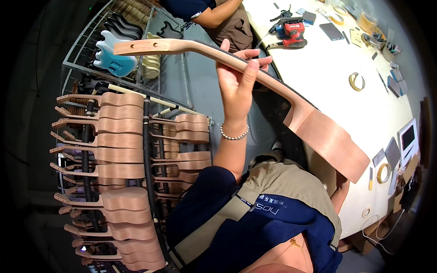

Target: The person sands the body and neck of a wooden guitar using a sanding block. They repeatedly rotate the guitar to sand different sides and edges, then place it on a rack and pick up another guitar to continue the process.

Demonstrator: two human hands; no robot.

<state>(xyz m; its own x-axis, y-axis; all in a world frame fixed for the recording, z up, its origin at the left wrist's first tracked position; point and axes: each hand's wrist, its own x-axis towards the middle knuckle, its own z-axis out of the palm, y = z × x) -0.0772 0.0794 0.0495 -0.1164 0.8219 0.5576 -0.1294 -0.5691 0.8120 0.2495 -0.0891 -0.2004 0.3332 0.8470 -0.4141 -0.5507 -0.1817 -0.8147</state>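
An unfinished pale-wood ukulele (325, 136) is held slantwise in front of me, its side facing up toward me. The headstock, with two holes in its edge, points to the upper left; the body lies at the lower right. My left hand (237, 77) grips the neck near its middle, thumb on the near side and fingers reaching behind. A beaded bracelet circles that wrist. Behind the lower end of the body is my right hand (342, 178); its wrist shows, but the fingers are hidden.
To my left, a rack (146, 136) holds several bare-wood ukuleles. Behind it, a light-blue guitar body (116, 53) hangs on a wire frame. The white workbench (327, 82) on the right carries a red sander (291, 34), tape rolls (357, 82) and sanding pads. Another person (218, 18) sits opposite.
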